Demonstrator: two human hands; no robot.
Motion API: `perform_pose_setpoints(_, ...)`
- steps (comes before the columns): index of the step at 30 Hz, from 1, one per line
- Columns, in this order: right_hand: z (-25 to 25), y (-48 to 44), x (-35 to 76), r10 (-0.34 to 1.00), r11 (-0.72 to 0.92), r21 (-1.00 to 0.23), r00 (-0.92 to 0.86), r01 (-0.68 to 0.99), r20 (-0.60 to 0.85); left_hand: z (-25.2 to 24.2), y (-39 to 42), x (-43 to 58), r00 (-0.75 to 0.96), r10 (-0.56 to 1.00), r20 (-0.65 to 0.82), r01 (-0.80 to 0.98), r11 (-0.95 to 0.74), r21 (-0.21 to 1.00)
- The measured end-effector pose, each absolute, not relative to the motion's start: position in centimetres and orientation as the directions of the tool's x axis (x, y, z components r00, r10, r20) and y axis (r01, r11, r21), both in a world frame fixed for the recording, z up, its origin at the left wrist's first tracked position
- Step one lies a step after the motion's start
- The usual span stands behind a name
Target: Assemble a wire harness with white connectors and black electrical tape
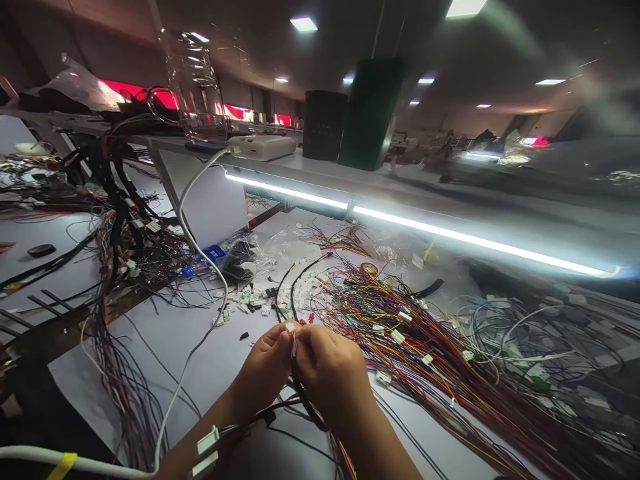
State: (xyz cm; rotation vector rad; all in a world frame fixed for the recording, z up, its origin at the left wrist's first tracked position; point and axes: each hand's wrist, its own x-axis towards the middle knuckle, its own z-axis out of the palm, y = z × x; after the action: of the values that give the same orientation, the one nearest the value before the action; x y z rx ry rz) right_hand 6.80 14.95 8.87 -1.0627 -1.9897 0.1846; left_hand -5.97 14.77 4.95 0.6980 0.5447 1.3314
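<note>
Close together over the white work table [200,353], my two hands meet at a small white connector [291,327]. My left hand [270,360] pinches it between thumb and forefinger from the left. Several thin coloured wires [294,347] run down from the connector into a black-sleeved cable [300,390]. Fingers of my right hand [333,363] are closed on these wires just beside the connector; its fingertips are partly hidden. Beyond the hands lies a scattered pile of white connector housings [260,297], with a few red ones [311,318] near my right fingers.
A thick bundle of red, yellow and black wires [425,347] spreads across the right side. Dark cables [107,320] hang at the left, and a white cord [185,213] loops down. A lit tube lamp [475,240] runs beneath a shelf holding a green bin [373,113] and clear bottle [195,87].
</note>
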Motion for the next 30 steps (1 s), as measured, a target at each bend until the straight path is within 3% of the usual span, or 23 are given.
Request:
perform_pose_setpoints(10, 8.7, 15.3, 7.0, 0.750, 0.626, -0.491, -0.295, 0.606, 0.592, 5.0, 14.9, -6.3, 0.176, 0.984, 0.035, -0.638, 0.087, 0.765)
perform_pose_setpoints(15, 9.5, 15.4, 7.5, 0.835, 0.550, -0.706, -0.293, 0.446, 0.465, 4.7, 15.5, -8.0, 0.152, 0.987, 0.058, -0.577, 0.041, 0.816)
perform_pose_setpoints(19, 11.1, 15.2, 8.4, 0.884, 0.390, -0.874, -0.383, 0.291, 0.267, 6.7, 16.1, -10.0, 0.164, 0.974, 0.158, -0.330, -0.097, 0.939)
perform_pose_setpoints(22, 12.7, 14.8, 8.4, 0.865, 0.367, -0.877, -0.460, 0.309, 0.200, 9.8, 16.2, -11.1, 0.199, 0.950, 0.240, -0.012, -0.243, 0.970)
perform_pose_setpoints(25, 14.0, 14.3, 7.5, 0.886, 0.379, -0.819, -0.424, 0.431, 0.187, 12.8, 15.8, -11.4, 0.220, 0.924, 0.314, 0.276, -0.368, 0.888)
perform_pose_setpoints(28, 14.2, 13.6, 6.5, 0.901, 0.426, -0.735, -0.323, 0.527, 0.291, 14.8, 15.5, -11.4, 0.236, 0.908, 0.346, 0.362, -0.412, 0.836)
perform_pose_setpoints(30, 13.5, 13.2, 6.3, 0.887, 0.446, -0.777, -0.335, 0.444, 0.317, 15.8, 15.6, -11.5, 0.236, 0.913, 0.333, 0.322, -0.397, 0.860)
